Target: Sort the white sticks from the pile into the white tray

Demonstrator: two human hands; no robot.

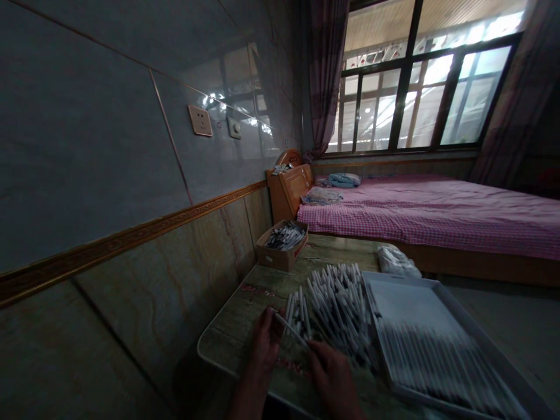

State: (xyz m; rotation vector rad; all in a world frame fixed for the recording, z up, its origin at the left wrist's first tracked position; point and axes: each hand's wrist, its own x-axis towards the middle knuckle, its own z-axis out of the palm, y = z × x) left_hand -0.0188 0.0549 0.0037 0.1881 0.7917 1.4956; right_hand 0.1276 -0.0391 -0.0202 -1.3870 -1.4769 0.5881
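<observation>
Room: tiled wall point(109, 146) on your L, window w/ dark frames point(420, 87) ahead, plum curtain point(326, 64) beside it.
Bed: pink gingham sheet point(437, 216) under window, wood headboard point(291, 186) against wall, folded bedding point(343, 181) at head end.
Wall fittings: socket plate point(200, 121), round dial switch point(234, 128) just beside it.
Table: wood-print top point(236, 309), against wall, carries all the work.
Rest: white cloth bundle point(398, 262) at far edge of table, just past tray.
Tray: white, shallow point(405, 281), on R of your hands. Blurred, but dense parallel rows of sticks point(437, 367) fill lower part; upper part bare.
Heap: loose white sticks point(336, 309), dark-ended, exact kind unclear, piled btwn hands and tray; unsorted, crossing every way.
Box: cardboard point(282, 256) at far table corner, holds more sticks in a loose bunch point(285, 237).
Progress: many in rows, big heap + box lot not in rows.
Writing: red marks on box side, red print on table; none legible, no brand readable.
Things: one white stick point(291, 329) lies across your hands, above table, near heap.
L hand point(266, 344): fingers curled, pinching near end of stick.
R hand point(332, 379): at far end of stick, fingers close; grip unclear, can't tell if pinching.
</observation>
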